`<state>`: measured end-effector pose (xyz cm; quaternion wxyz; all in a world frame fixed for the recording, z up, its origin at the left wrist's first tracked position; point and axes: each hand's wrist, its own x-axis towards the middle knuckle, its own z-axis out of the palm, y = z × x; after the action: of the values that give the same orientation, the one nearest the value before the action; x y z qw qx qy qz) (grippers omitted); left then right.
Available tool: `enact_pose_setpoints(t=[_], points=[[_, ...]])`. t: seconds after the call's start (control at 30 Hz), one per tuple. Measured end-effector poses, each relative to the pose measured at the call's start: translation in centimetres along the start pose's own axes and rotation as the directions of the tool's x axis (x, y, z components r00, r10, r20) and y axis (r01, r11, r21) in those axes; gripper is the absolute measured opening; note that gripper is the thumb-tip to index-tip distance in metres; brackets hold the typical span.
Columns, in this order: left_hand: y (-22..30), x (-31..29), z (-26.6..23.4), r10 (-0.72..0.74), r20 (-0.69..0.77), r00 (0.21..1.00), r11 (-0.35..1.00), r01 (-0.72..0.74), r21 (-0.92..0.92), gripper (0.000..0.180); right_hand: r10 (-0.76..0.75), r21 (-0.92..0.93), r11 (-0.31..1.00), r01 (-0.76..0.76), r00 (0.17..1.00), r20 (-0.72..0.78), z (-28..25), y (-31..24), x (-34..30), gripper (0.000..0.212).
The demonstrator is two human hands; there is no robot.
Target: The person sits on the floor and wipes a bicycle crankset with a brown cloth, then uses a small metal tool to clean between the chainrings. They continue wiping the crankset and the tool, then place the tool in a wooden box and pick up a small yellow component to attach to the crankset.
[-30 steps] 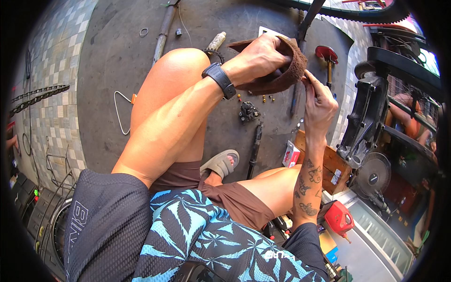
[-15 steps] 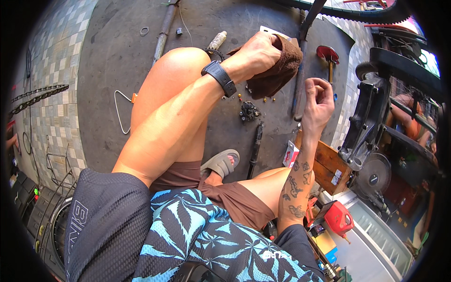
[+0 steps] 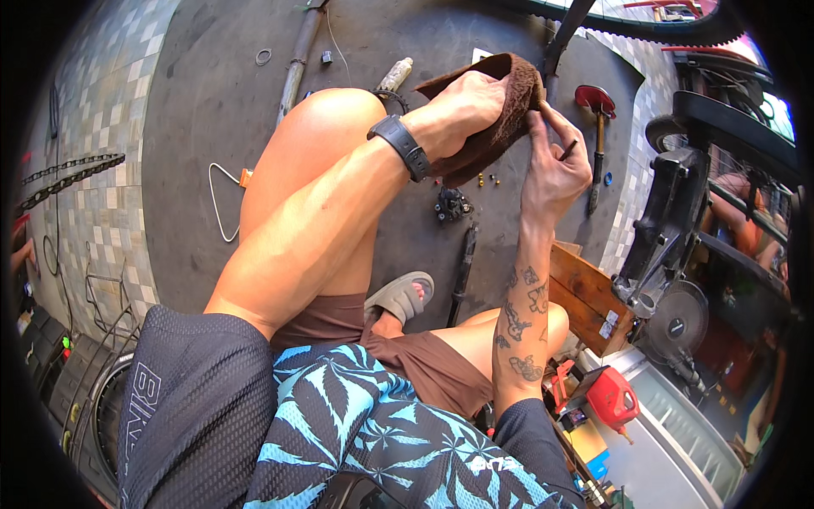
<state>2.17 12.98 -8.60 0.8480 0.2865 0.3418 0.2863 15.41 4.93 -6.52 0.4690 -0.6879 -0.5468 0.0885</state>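
Note:
A brown cloth [image 3: 509, 127] hangs folded in front of me, above the dark floor. My left hand [image 3: 471, 106], with a black watch [image 3: 398, 146] on the wrist, is closed on it, its fingertips hidden by the folds. My right hand [image 3: 557, 161] pinches the cloth's right edge between thumb and fingers. A thin dark piece [image 3: 569, 149] sticks out of the right hand's curled fingers; its kind cannot be made out. Below the cloth lie a small black mechanical part [image 3: 452, 204] and several tiny gold-coloured pieces [image 3: 482, 180].
A black tube [image 3: 463, 273] lies before my sandalled foot [image 3: 401, 303]. Rightward are a red-headed tool [image 3: 596, 102], a blue ring [image 3: 608, 179], a wooden box [image 3: 585, 293] and a red container [image 3: 612, 399]. A bicycle wheel [image 3: 678, 30] is at top right, a metal pipe [image 3: 297, 64] at top left.
My right hand has moved up and left from beside the cloth and now grips its edge. The cloth, held in my left hand, is spread wider and turned.

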Motion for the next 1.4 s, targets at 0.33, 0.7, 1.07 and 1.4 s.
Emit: enact_pose_setpoints(t=[0.33, 0.7, 1.07, 1.4], points=[[3.8, -0.1, -1.6, 0.327, -0.263, 0.908, 0.824, -0.410, -0.390, 0.030, 0.459, -0.344, 0.879, -0.331, 0.784, 0.417, 4.2, 14.6, -8.3, 0.020], [5.0, -1.4, -4.8, 0.358, -0.281, 0.891, 0.564, -0.445, -0.695, 0.027, 0.260, -0.531, 0.846, 0.054, 0.826, 0.499, 10.2, 18.7, -12.9, 0.042], [4.9, -2.8, -3.7, 0.341, -0.275, 0.899, 0.707, -0.438, -0.555, 0.034, 0.317, -0.444, 0.893, -0.078, 0.808, 0.496, 16.4, 15.2, -12.8, 0.020], [3.6, -1.3, -1.8, 0.091, -0.064, 0.994, 0.928, -0.108, -0.357, 0.024, 0.241, 0.613, 0.777, -0.143, 0.967, -0.079, 2.5, 2.4, 1.6, 0.020]])
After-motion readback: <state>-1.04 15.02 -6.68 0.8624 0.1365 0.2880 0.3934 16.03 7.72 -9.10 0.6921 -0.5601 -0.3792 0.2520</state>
